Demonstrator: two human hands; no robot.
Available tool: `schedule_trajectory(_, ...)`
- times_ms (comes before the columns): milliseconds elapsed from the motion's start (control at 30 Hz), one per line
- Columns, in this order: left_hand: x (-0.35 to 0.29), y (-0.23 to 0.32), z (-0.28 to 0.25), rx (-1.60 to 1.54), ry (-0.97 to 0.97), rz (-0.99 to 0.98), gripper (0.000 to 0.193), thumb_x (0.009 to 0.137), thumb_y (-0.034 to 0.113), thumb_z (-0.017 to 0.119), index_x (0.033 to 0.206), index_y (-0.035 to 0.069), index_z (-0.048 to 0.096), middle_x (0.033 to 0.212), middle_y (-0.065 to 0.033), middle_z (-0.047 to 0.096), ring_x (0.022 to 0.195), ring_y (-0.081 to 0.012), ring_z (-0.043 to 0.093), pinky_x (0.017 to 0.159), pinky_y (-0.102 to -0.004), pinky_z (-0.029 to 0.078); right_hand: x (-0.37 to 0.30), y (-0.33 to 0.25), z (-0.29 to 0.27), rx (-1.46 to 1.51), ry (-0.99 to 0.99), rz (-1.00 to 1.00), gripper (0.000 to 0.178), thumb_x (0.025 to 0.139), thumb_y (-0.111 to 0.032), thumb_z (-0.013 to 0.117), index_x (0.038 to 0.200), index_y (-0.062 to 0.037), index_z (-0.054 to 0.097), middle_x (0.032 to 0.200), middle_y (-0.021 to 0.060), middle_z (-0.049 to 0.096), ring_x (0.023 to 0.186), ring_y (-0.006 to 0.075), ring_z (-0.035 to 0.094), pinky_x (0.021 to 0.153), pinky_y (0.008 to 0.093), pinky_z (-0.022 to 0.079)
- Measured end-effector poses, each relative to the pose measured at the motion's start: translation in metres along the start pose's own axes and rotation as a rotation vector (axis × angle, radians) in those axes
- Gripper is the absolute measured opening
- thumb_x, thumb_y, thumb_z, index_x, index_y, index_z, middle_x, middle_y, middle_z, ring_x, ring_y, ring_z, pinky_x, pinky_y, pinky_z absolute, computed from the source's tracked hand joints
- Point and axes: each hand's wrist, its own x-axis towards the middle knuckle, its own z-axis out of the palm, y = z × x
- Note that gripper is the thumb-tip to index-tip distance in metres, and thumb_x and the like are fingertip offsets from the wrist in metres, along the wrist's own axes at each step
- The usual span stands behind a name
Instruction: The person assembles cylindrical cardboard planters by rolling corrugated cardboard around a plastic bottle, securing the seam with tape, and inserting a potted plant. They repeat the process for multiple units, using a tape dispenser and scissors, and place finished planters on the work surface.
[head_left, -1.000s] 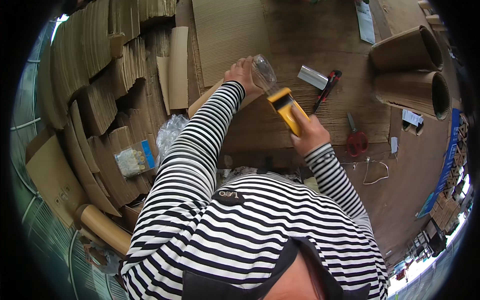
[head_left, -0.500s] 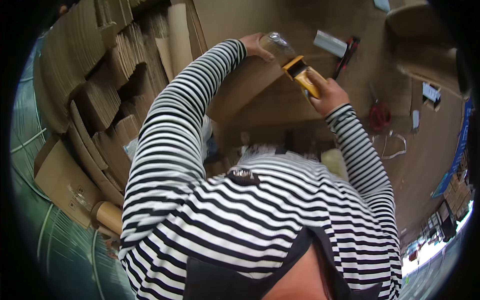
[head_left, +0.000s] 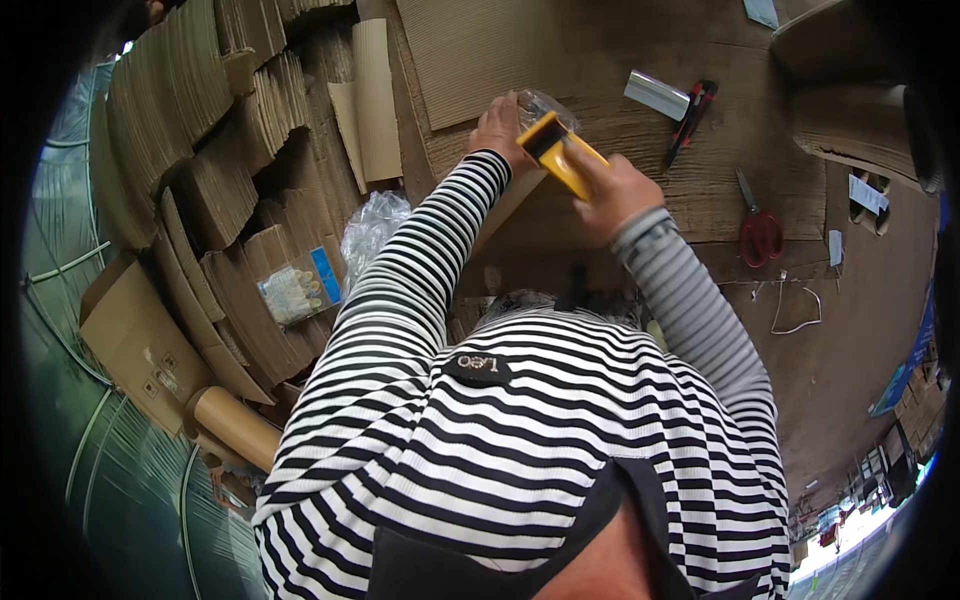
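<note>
My left hand (head_left: 500, 133) grips the far end of a long, narrow cardboard box (head_left: 510, 205), its fingers laid over the top. Most of the box is hidden by my hands and left forearm. Shiny clear plastic (head_left: 543, 105), perhaps packing tape, shows just beyond my left fingers. My right hand (head_left: 620, 195) is closed around a yellow hand tool (head_left: 570, 170) with a dark, wide head, which looks like a tape dispenser. Its head is close beside my left hand, by the clear plastic; whether it touches the box cannot be made out.
Stacked cardboard sheets (head_left: 160, 130) rise at the left, with crumpled clear plastic (head_left: 372, 235) and a pale glove (head_left: 292, 295) nearby. A silver strip (head_left: 657, 94), a red-and-black utility knife (head_left: 690, 122) and red-handled scissors (head_left: 760, 235) lie to the right on the cardboard-covered table (head_left: 680, 205).
The yellow tool has moved left and slightly up, now close to my left hand. My left hand has come nearer and turned, its fingers now pointing away. The box end has shifted nearer.
</note>
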Motion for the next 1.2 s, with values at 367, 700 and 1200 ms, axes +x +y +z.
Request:
schedule_trajectory(367, 0.049, -0.055, -0.015, -0.394, -0.209, 0.11, 0.125, 0.061, 0.034, 0.093, 0.158, 0.003, 0.021, 0.156, -0.023, 0.037, 0.146, -0.0321, 0.036, 0.121, -0.0386, 0.029, -0.024, 0.069, 0.047, -0.066, -0.044, 0.073, 0.074, 0.077, -0.02, 0.078, 0.144, -0.0365, 0.052, 0.092, 0.0121, 0.06, 0.081, 0.0317, 0.067, 0.073, 0.0431, 0.057)
schedule_trajectory(700, 0.034, -0.06, -0.066, 0.147, -0.077, -0.025, 0.123, 0.074, 0.052, 0.083, 0.16, 0.004, 0.011, 0.163, -0.0205, 0.023, 0.15, -0.03, 0.028, 0.124, -0.0435, 0.023, 0.079, -0.025, 0.028, -0.027, -0.072, 0.054, 0.071, 0.083, -0.03, 0.077, 0.147, -0.0364, 0.047, 0.104, 0.0163, 0.063, 0.093, 0.0332, 0.07, 0.082, 0.0444, 0.058)
schedule_trajectory(1200, 0.068, -0.084, -0.076, -0.11, -0.038, -0.059, 0.125, 0.057, 0.042, 0.092, 0.155, 0.004, 0.024, 0.149, -0.0214, 0.043, 0.138, -0.0328, 0.045, 0.117, -0.0389, 0.037, 0.1, 0.011, 0.051, -0.131, -0.211, 0.099, 0.062, 0.085, -0.03, 0.073, 0.143, -0.0349, 0.051, 0.106, 0.0163, 0.065, 0.094, 0.0338, 0.069, 0.082, 0.0466, 0.057)
